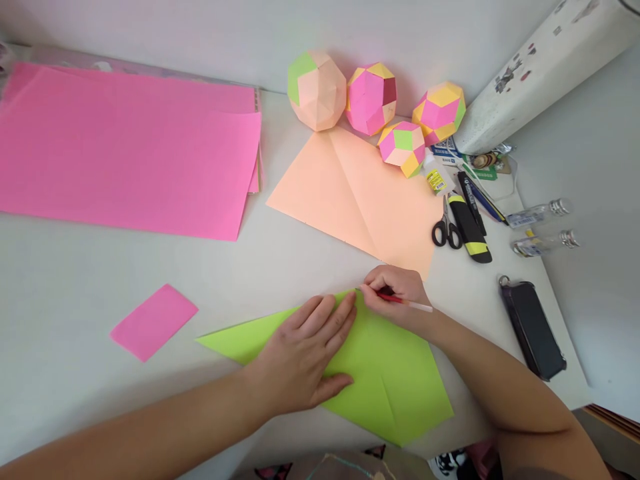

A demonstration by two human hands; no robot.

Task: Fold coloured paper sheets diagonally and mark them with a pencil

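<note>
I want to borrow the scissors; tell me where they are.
In the head view, the scissors lie right of centre, just left of the black-yellow cutter and below the glue bottle.

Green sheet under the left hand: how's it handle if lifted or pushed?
The green sheet is probably light and fairly floppy: it looks paper-thin. It may bend first along the crease near its lower edge. Pushed, it would likely slide on the smooth-looking table.

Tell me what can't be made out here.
In the head view:
Part of the bright green paper sheet: under the left hand.
Part of the slim red-and-white stick: hidden by the right hand.
Left end of the large pink paper sheet: beyond the picture's edge.
Print on the white yellow-labelled bottle: too small.
</note>
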